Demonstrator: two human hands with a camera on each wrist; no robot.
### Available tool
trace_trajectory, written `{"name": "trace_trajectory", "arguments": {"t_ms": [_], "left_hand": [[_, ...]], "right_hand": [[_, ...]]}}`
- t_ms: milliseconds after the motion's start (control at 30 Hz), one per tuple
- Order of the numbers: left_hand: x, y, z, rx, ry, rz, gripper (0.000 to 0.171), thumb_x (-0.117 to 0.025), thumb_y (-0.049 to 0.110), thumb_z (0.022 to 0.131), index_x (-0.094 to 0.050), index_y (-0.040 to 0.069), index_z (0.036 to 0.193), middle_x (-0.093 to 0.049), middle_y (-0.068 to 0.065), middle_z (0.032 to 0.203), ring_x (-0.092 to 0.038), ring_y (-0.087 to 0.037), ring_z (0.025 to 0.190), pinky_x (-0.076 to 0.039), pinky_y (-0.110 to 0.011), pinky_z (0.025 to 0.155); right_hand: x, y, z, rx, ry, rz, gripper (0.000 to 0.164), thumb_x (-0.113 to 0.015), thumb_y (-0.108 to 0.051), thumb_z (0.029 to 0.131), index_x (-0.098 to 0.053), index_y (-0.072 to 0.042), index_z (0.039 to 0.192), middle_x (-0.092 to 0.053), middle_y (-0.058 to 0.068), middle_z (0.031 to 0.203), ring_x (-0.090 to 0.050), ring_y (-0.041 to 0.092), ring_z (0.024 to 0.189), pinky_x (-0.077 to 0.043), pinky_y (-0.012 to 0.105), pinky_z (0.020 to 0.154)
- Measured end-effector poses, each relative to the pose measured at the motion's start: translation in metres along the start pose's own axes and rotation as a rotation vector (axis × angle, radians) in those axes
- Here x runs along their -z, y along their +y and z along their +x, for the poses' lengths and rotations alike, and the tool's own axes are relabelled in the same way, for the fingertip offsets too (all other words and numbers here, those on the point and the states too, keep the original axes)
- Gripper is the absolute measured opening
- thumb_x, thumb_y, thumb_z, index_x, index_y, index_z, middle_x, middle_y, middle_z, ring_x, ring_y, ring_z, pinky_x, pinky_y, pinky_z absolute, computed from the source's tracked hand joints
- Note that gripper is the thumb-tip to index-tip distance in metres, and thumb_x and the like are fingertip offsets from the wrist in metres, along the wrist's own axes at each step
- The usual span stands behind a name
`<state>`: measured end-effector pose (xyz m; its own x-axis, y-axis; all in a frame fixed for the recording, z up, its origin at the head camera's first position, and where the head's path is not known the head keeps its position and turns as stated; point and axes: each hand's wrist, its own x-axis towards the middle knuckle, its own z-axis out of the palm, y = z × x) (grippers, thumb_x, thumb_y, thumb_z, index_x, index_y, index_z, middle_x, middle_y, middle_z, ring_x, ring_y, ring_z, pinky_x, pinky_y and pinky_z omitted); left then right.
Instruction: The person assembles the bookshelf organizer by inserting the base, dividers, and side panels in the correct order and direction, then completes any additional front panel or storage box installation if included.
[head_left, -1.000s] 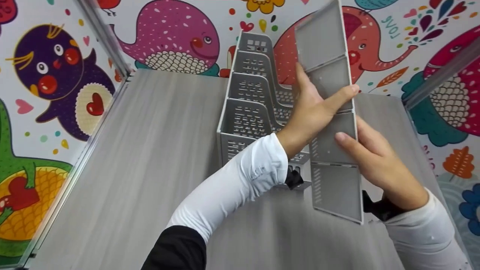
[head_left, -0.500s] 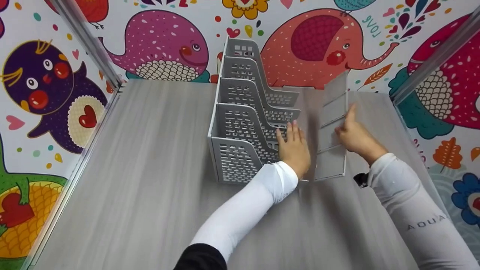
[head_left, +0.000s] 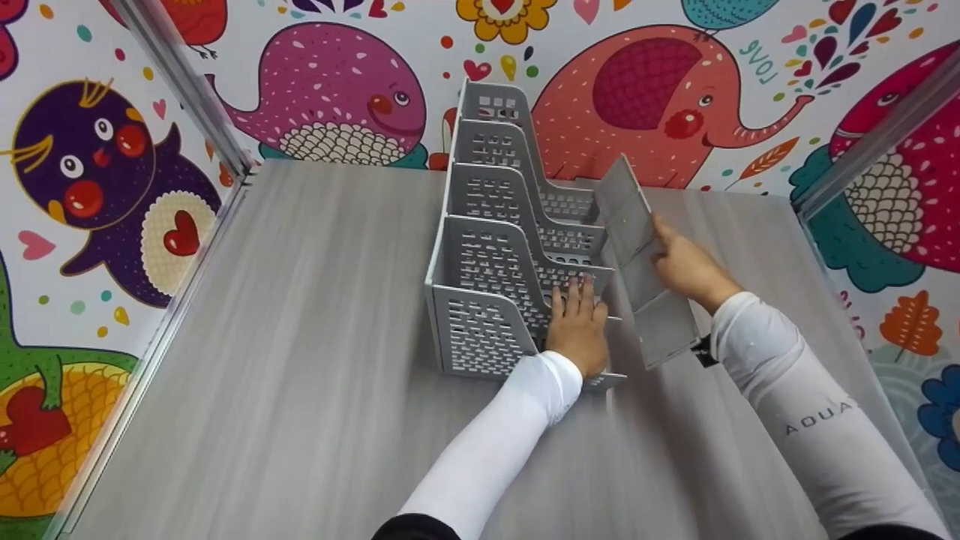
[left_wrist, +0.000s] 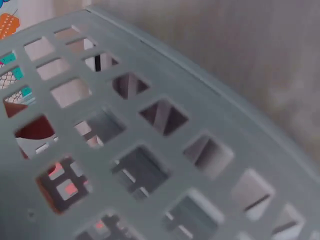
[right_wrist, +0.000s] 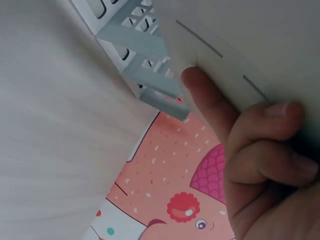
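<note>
A grey file organizer (head_left: 484, 334) with perforated dividers stands on the table. My left hand (head_left: 579, 337) rests over its low front part, fingers extended. In the left wrist view a perforated grey wall (left_wrist: 165, 60) fills most of the picture, and that hand is out of sight. A flat grey panel (head_left: 637, 259), marked off in sections by ridges, tilts just right of the dividers' ends. My right hand (head_left: 691, 271) holds its right edge. The right wrist view shows the index finger (right_wrist: 210, 97) along the panel's back face and other fingers curled; the thumb's hold is unclear there.
The grey wood-grain table (head_left: 315, 315) extends left and in front of the organizer. A cartoon-printed wall (head_left: 480, 45) closes off the back, close behind the organizer. Metal posts (head_left: 187, 82) stand at the corners, and printed side walls (head_left: 90, 225) flank the table.
The panel was upright in front of both hands, then swung down to the right of the organizer. It now tilts closer to the dividers. My left hand has left the panel for the organizer's front.
</note>
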<state>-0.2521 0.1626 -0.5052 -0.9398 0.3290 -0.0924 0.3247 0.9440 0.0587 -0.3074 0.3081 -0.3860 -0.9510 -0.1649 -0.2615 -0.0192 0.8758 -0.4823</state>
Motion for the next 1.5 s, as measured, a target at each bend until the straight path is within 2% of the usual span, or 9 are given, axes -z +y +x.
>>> {"name": "trace_trajectory", "arguments": {"t_ms": [200, 333, 567, 700, 833, 933, 1033, 1267, 1500], "left_hand": [[0.003, 0.003, -0.002, 0.005, 0.031, 0.014, 0.051, -0.051, 0.037, 0.086, -0.042, 0.027, 0.135, -0.010, -0.004, 0.162, -0.011, -0.025, 0.150, -0.012, -0.046, 0.120], [0.004, 0.004, 0.000, 0.007, 0.007, 0.022, 0.052, -0.050, 0.038, 0.086, -0.040, 0.028, 0.137, -0.006, -0.004, 0.163, -0.008, -0.025, 0.150, -0.011, -0.046, 0.120], [0.003, 0.007, 0.001, -0.001, -0.020, 0.028, 0.056, -0.050, 0.039, 0.086, -0.038, 0.028, 0.138, -0.003, -0.003, 0.163, -0.006, -0.025, 0.151, -0.012, -0.046, 0.120], [0.004, 0.007, 0.002, 0.005, -0.026, 0.032, 0.055, -0.051, 0.040, 0.085, -0.037, 0.029, 0.138, -0.002, -0.003, 0.163, -0.005, -0.024, 0.151, -0.012, -0.045, 0.120], [0.004, 0.007, 0.002, 0.015, -0.032, 0.024, 0.056, -0.051, 0.040, 0.085, -0.037, 0.028, 0.138, -0.002, -0.003, 0.163, -0.005, -0.023, 0.151, -0.012, -0.044, 0.121], [0.003, 0.007, 0.002, 0.011, -0.021, 0.021, 0.055, -0.050, 0.040, 0.086, -0.037, 0.028, 0.137, -0.003, -0.003, 0.163, -0.006, -0.023, 0.151, -0.013, -0.044, 0.120], [0.002, 0.007, 0.002, 0.009, -0.013, 0.025, 0.054, -0.050, 0.039, 0.086, -0.038, 0.028, 0.137, -0.004, -0.003, 0.163, -0.006, -0.024, 0.151, -0.014, -0.045, 0.120], [0.001, 0.005, 0.002, 0.005, -0.029, 0.004, 0.055, -0.050, 0.039, 0.086, -0.038, 0.027, 0.138, -0.003, -0.003, 0.163, -0.006, -0.024, 0.151, -0.013, -0.045, 0.121], [0.000, 0.003, 0.001, 0.014, -0.031, -0.003, 0.055, -0.051, 0.039, 0.086, -0.038, 0.027, 0.138, -0.004, -0.002, 0.163, -0.006, -0.023, 0.151, -0.013, -0.044, 0.120]], "right_hand": [[-0.002, -0.002, -0.004, -0.008, 0.040, -0.004, 0.070, -0.034, -0.004, 0.090, 0.000, 0.001, 0.151, -0.019, 0.032, 0.152, -0.030, 0.045, 0.137, -0.027, 0.057, 0.112], [0.000, -0.004, -0.006, -0.041, 0.066, -0.028, 0.070, -0.034, -0.006, 0.091, 0.001, -0.003, 0.152, -0.022, 0.033, 0.150, -0.035, 0.046, 0.133, -0.030, 0.060, 0.109], [-0.002, -0.005, -0.006, -0.071, 0.051, -0.037, 0.070, -0.033, -0.008, 0.093, 0.003, -0.009, 0.153, -0.024, 0.034, 0.149, -0.038, 0.049, 0.131, -0.032, 0.063, 0.106], [-0.005, -0.005, -0.005, -0.045, 0.084, -0.085, 0.069, -0.034, -0.008, 0.092, 0.000, -0.005, 0.152, -0.032, 0.038, 0.143, -0.046, 0.050, 0.123, -0.038, 0.062, 0.101], [-0.007, -0.006, -0.005, -0.017, 0.121, -0.132, 0.071, -0.036, -0.007, 0.088, -0.004, 0.000, 0.151, -0.042, 0.043, 0.131, -0.055, 0.048, 0.107, -0.043, 0.061, 0.092], [-0.008, -0.007, -0.006, -0.024, 0.136, -0.138, 0.072, -0.037, -0.006, 0.087, -0.004, 0.001, 0.151, -0.046, 0.044, 0.126, -0.057, 0.044, 0.098, -0.045, 0.060, 0.087], [-0.009, -0.008, -0.006, -0.033, 0.138, -0.130, 0.072, -0.037, -0.005, 0.087, -0.004, -0.001, 0.151, -0.046, 0.043, 0.127, -0.056, 0.042, 0.096, -0.045, 0.060, 0.087], [-0.011, -0.007, -0.003, -0.047, 0.135, -0.112, 0.070, -0.034, -0.006, 0.088, -0.005, -0.001, 0.151, -0.039, 0.042, 0.135, -0.051, 0.050, 0.116, -0.041, 0.061, 0.097], [-0.016, -0.007, -0.003, -0.040, 0.128, -0.137, 0.070, -0.036, -0.007, 0.087, -0.008, -0.001, 0.151, -0.045, 0.042, 0.129, -0.056, 0.046, 0.102, -0.043, 0.058, 0.089]]}}
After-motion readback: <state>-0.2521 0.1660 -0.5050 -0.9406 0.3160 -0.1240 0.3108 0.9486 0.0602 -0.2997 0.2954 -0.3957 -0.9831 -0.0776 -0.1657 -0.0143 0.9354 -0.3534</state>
